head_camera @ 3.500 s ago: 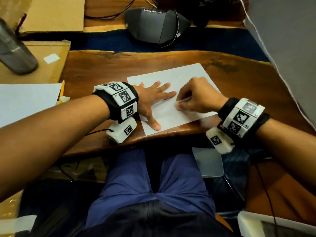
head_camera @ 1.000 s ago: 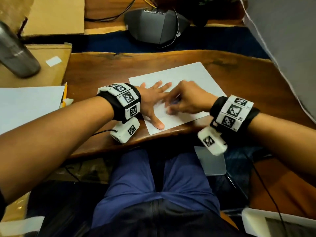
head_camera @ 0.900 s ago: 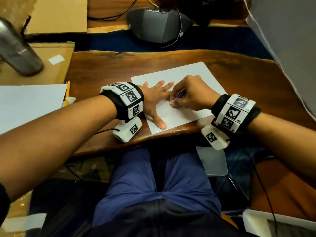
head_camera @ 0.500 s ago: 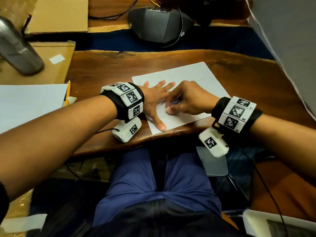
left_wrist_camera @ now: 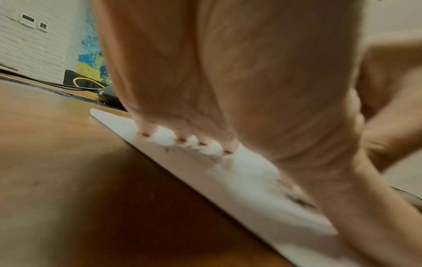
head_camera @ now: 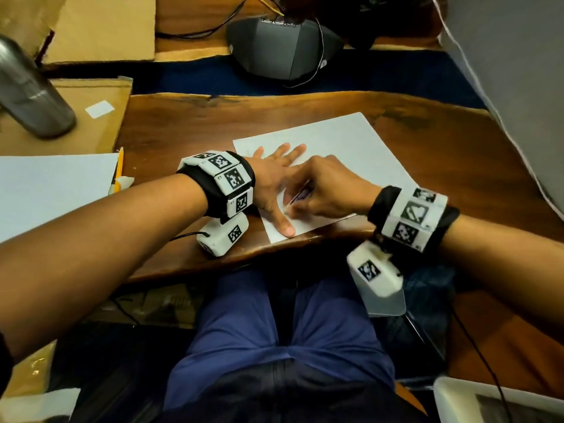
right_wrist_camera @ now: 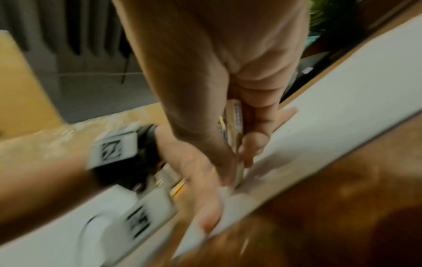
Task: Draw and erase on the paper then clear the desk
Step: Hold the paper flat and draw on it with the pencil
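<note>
Paper (head_camera: 341,154) lies flat on the wooden worktop (head_camera: 457,166), its near edge close to the worktop's front edge. In the head view, the left hand (head_camera: 274,181) rests on the sheet with fingers spread and straight, pinning its left half. The right hand (head_camera: 326,190) grips a small flat eraser (head_camera: 300,195), edge down on the sheet just beside the left thumb. A spare pencil (head_camera: 119,161) lies well to the left.

In the left wrist view, four fingertips (left_wrist_camera: 181,140) press the paper (left_wrist_camera: 228,173); faint dark marks show beside them.

In the right wrist view, heavy blur; the eraser (right_wrist_camera: 233,126) sits pinched between thumb and fingers, touching the paper (right_wrist_camera: 342,112).

Risk, as judged: rubbing near the unsupported front edge could crease or tear the sheet if the left hand's pressure eases; eraser could also strike the left thumb.
</note>
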